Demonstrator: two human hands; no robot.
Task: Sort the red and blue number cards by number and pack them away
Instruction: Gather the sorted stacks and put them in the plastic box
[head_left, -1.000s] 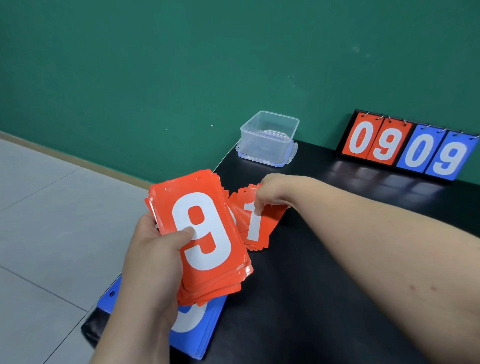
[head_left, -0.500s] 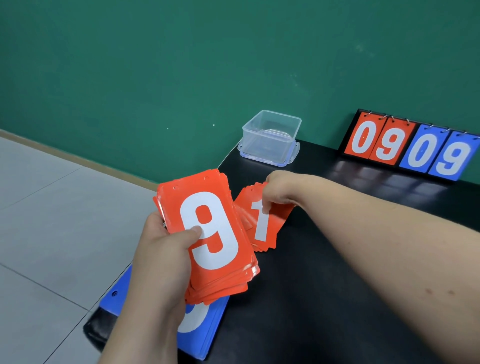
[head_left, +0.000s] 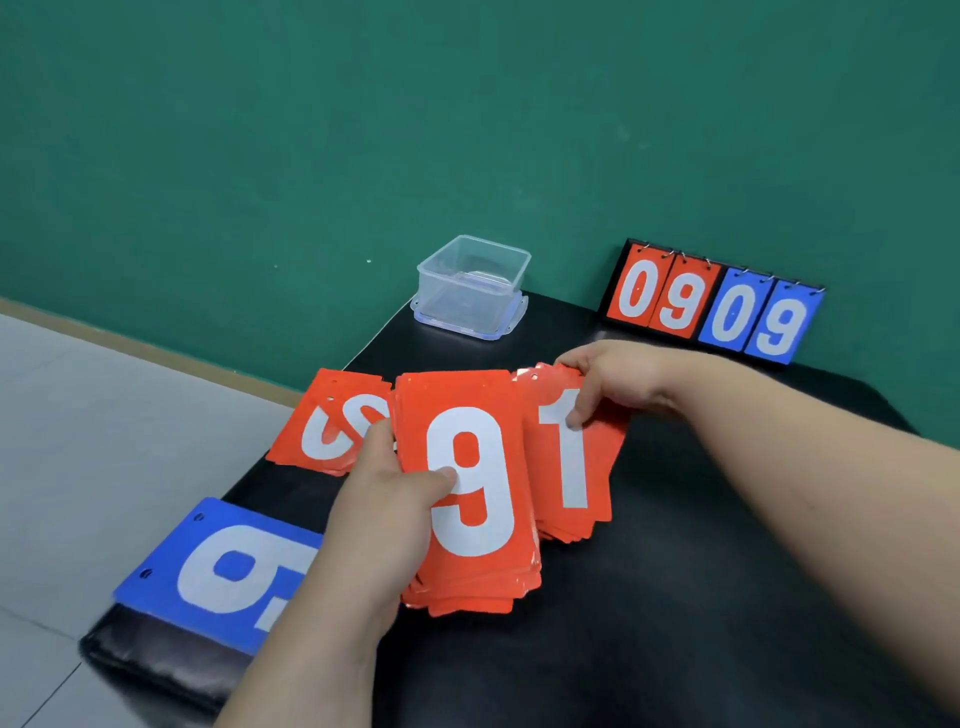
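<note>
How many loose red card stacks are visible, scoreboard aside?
3: the 9-topped stack gripped by the left hand, the 1-topped stack pinched by the right hand, a third stack on the table behind the left hand. Others may be hidden.

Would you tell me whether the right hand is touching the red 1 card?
Touching. The head view shows the right hand gripping the top of the red 1 card, with a fingertip resting on the white digit.

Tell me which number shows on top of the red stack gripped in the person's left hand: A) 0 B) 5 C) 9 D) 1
C: the left hand grips the red stack, and its top card shows a white 9; the 1 tops the other pile, which the right hand pinches.
</note>
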